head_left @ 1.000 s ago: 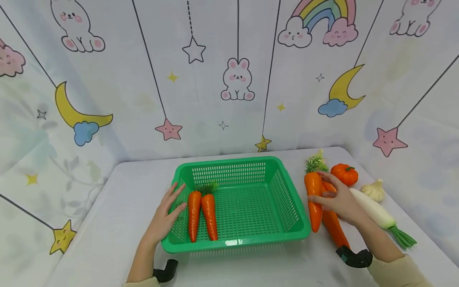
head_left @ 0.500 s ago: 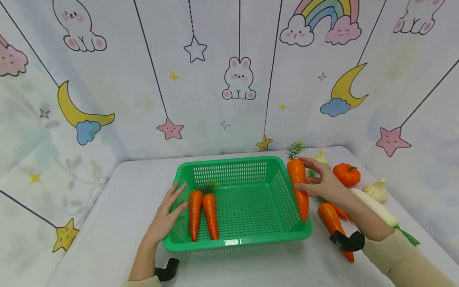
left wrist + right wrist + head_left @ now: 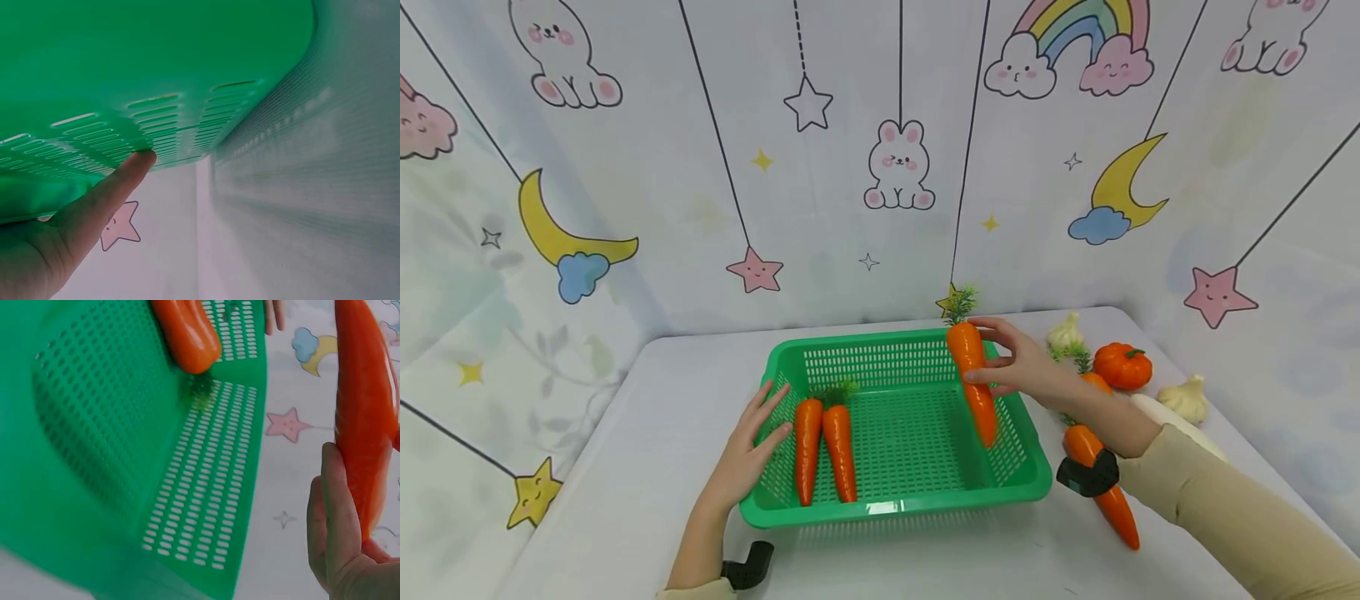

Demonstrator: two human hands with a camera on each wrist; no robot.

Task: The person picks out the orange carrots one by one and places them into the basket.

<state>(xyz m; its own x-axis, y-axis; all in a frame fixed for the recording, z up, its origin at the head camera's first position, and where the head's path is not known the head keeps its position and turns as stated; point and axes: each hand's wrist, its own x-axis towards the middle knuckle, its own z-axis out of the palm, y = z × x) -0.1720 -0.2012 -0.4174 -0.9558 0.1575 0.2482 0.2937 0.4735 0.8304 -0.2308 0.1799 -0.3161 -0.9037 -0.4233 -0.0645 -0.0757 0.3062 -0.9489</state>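
Note:
My right hand (image 3: 1011, 358) holds an orange carrot (image 3: 972, 367) with a leafy green top above the right side of a green basket (image 3: 895, 505). The carrot hangs with its tip slanting down. In the right wrist view, fingers and thumb lie on both sides of this carrot (image 3: 365, 412). My left hand (image 3: 745, 446) rests at the basket's left rim, its fingers spread and fairly straight. One digit (image 3: 112, 194) touches the slotted outer wall in the left wrist view. Two carrots, a left one (image 3: 807, 450) and a right one (image 3: 839, 454), lie side by side inside the basket.
Right of the basket, another carrot (image 3: 1120, 517) lies partly under my right forearm, and one more (image 3: 1097, 381) shows behind it. Near them are a small pumpkin (image 3: 1122, 367), a garlic bulb (image 3: 1183, 400), a second bulb (image 3: 1064, 332) and a white radish (image 3: 1180, 425).
My right hand has lifted the carrot from the pile on the right and carried it left, over the basket. The left hand has stayed at the left rim.

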